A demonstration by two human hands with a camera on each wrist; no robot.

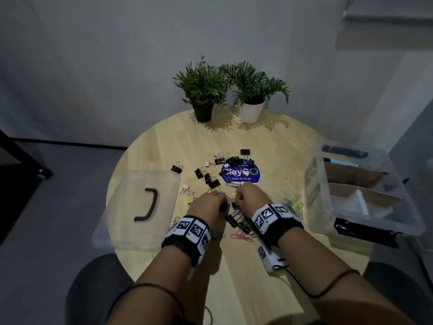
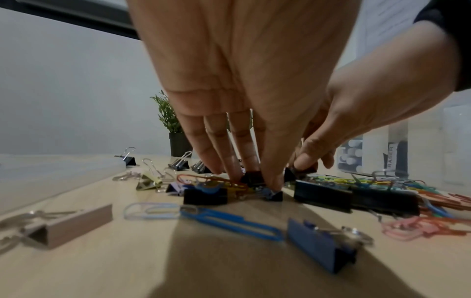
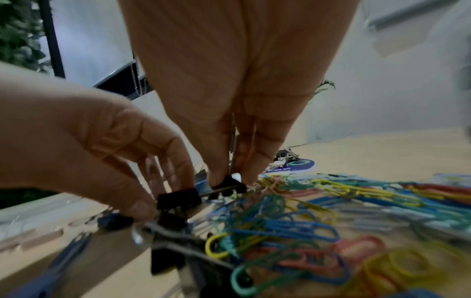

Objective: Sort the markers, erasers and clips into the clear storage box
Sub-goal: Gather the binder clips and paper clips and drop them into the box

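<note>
Both hands work at the middle of the round wooden surface (image 1: 276,141), close together amid the scattered clips. The left hand (image 1: 208,204) has its fingertips (image 2: 274,181) drawn together on a small black binder clip (image 2: 252,178), its grip clamped on that clip; the clip's long axis cannot be told. The right hand (image 1: 249,194) pinches a second black binder clip (image 3: 228,185) between thumb and fingers, the grip clamped on it just above the surface; its body lies roughly crosswise in the right wrist view, with a wire lever running toward the left hand.

More black binder clips (image 1: 212,179) lie beyond the hands, pointing every way. Coloured paper clips (image 3: 280,221) lie in a tangled heap just right of the hands, with no common direction.

The clear storage box (image 1: 403,221) stands at the right edge of the surface, well apart from the hands, its long axis running away from the person. Its clear lid (image 1: 131,207) lies flat at the left edge. Two potted plants (image 1: 234,90) stand at the far edge.
</note>
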